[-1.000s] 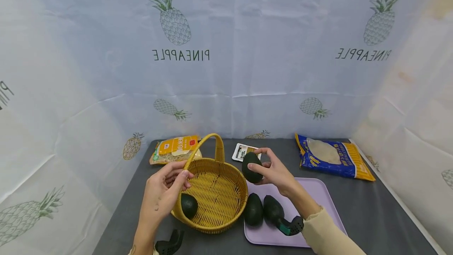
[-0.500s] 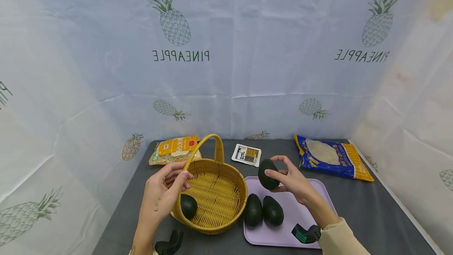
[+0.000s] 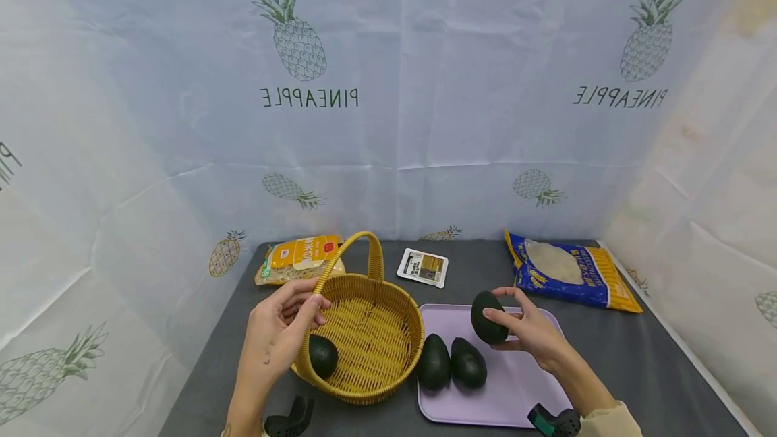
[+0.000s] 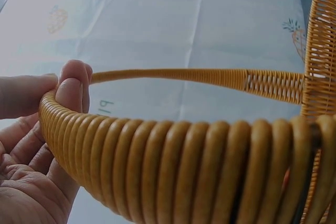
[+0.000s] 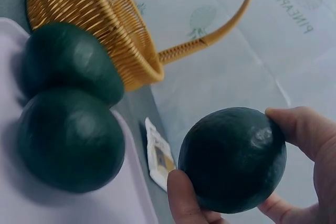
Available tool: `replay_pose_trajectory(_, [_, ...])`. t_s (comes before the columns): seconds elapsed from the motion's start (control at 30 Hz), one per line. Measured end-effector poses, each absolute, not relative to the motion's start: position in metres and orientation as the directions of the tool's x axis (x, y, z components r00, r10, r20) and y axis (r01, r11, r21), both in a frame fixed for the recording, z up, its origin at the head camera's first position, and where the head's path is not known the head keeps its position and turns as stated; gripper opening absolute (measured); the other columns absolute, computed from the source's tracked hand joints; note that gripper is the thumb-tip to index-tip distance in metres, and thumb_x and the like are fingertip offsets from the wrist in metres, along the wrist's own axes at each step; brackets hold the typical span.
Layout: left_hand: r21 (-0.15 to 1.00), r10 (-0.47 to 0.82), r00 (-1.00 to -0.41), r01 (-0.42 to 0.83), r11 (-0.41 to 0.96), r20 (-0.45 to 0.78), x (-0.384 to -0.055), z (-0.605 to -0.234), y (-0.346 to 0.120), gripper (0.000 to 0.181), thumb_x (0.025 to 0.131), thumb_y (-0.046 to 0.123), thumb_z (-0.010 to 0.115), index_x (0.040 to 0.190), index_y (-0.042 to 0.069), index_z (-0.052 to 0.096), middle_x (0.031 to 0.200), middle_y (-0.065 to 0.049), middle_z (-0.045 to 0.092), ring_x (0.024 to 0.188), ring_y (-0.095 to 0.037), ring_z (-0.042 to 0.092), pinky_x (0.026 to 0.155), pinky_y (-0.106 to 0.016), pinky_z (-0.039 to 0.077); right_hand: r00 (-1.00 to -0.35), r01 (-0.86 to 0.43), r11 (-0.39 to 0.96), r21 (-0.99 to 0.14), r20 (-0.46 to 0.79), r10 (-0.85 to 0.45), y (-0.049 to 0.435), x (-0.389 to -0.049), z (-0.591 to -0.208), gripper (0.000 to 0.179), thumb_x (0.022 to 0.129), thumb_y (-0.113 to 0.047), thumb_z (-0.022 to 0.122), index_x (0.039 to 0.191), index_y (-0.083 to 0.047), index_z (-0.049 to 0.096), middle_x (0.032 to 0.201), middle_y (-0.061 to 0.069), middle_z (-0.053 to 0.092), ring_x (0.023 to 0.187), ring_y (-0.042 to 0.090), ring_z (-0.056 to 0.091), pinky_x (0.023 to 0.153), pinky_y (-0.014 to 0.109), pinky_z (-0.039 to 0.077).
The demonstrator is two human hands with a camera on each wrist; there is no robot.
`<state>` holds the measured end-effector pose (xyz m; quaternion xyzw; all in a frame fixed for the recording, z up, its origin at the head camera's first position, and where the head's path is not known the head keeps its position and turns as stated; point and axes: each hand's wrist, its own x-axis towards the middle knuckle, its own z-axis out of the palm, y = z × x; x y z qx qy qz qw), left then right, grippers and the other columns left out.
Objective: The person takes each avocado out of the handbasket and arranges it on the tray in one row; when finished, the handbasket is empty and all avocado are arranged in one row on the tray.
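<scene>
My left hand pinches the handle of a yellow woven basket between thumb and fingers. Inside the basket, at its left side, lies one dark green avocado. An avocado is gripped by the fingertips of my right hand, held above the far part of a lilac tray. Two more avocados sit side by side on the tray's left: one next to the basket and another just right of it.
Behind the basket lies an orange food packet. A small white packet is behind the tray, and a blue and yellow bag lies at the back right. A pineapple-print cloth walls off the grey table.
My right hand has moved rightward and slightly nearer with its avocado, from beside the basket's rim to over the tray. My left hand stays at the handle.
</scene>
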<state>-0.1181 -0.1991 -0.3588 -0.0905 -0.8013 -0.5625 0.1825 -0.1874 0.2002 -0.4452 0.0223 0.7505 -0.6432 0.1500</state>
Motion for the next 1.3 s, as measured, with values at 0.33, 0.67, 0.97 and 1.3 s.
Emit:
replay_pose_trajectory(0.33, [0.866,-0.063,-0.917,0.348,0.360,0.395,-0.119,-0.359,-0.199,0.023,0.099,0.008,0.065,0.121,0.002,0.068,0.093,-0.009,0.075,0.069,-0.011,0.069,0.064,-0.029,0.061,-0.940,0.294,0.236,-0.926,-0.325,-0.103,0.217,-0.175,-0.466,0.066,0.097,-0.033,0.070,0.146,-0.008,0.033,0.129,0.029,0.059,0.106,0.031,0.066,0.081,0.052,0.062])
replay_pose_trajectory(0.67, [0.865,-0.068,-0.916,0.345,0.365,0.394,-0.118,-0.359,-0.198,0.023,0.099,0.008,0.065,0.122,0.002,0.068,0.092,-0.009,0.076,0.069,-0.011,0.069,0.064,-0.034,0.062,-0.932,0.331,0.281,-0.901,-0.359,-0.054,0.226,-0.161,-0.491,0.064,0.095,-0.032,0.071,0.142,-0.007,0.035,0.117,0.026,0.064,0.098,0.030,0.067,0.079,0.053,0.062])
replay_pose_trajectory(0.97, [0.875,-0.075,-0.924,0.327,0.357,0.376,-0.118,-0.357,-0.198,0.025,0.099,0.011,0.066,0.123,0.003,0.068,0.093,-0.009,0.075,0.070,-0.012,0.069,0.065,-0.028,0.061,-0.938,0.309,0.326,-0.894,-0.342,-0.049,0.222,-0.151,-0.500,0.065,0.094,-0.031,0.072,0.141,-0.006,0.035,0.099,0.021,0.066,0.089,0.024,0.067,0.072,0.047,0.063])
replay_pose_trajectory(1.3, [0.877,-0.072,-0.926,0.323,0.357,0.370,-0.118,-0.357,-0.198,0.025,0.099,0.010,0.066,0.123,0.003,0.068,0.093,-0.009,0.075,0.070,-0.012,0.069,0.066,-0.029,0.062,-0.956,0.270,0.499,-0.824,-0.291,0.035,0.210,-0.146,-0.500,0.066,0.087,-0.039,0.080,0.136,-0.014,0.044,0.082,0.012,0.067,0.076,0.019,0.063,0.061,0.034,0.058])
